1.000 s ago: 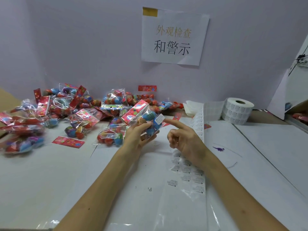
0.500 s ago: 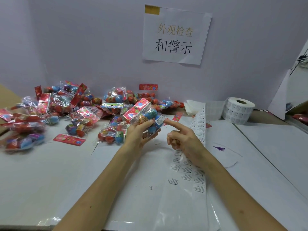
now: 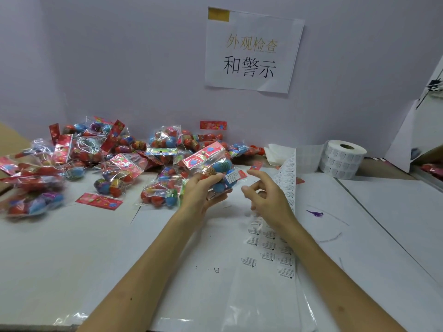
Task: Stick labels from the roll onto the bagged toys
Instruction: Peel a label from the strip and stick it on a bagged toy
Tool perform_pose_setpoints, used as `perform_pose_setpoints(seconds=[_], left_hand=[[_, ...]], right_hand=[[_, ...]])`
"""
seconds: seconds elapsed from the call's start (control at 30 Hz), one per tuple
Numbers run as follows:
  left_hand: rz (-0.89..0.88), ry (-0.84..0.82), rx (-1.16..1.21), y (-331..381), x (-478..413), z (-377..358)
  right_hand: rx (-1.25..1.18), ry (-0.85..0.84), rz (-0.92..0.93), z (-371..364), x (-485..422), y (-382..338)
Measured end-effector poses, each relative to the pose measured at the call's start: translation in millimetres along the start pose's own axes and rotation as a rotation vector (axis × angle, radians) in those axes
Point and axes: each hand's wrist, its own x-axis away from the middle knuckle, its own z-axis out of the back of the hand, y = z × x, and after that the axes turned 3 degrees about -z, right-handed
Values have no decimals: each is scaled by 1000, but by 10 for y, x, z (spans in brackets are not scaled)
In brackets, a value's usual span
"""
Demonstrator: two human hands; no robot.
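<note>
My left hand [image 3: 203, 190] grips a clear bag of red and blue toy eggs [image 3: 211, 164] with a red header card, held just above the table. A small white label [image 3: 232, 176] sits stuck on the bag's right side. My right hand [image 3: 266, 195] hovers just right of the bag with fingers loosely spread, holding nothing, its fingertip a short gap from the label. A strip of printed labels [image 3: 286, 178] runs from the white label roll [image 3: 341, 159] at the back right, down under my right forearm.
A pile of several bagged toys [image 3: 115, 161] covers the back left of the white table [image 3: 72, 248]. A loose red header card [image 3: 99, 201] lies in front of it. A paper sign [image 3: 251, 49] hangs on the back wall. Folded white paper [image 3: 279, 152] lies beside the roll.
My right index finger pressed the label onto the bag, then pulled back to the right and the fingers loosened. My left hand kept holding the bag.
</note>
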Motion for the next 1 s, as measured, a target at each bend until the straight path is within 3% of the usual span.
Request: perform_pose_setpoints(seconds=[0.3,1.0], left_hand=[[-91,-159,-206,-61,88,-71],[-142,-157,-291,-63,116,-87]], right_hand=[[-102,6,-71,-2,31,-67],[-154,-53,-68,36,48,-107]])
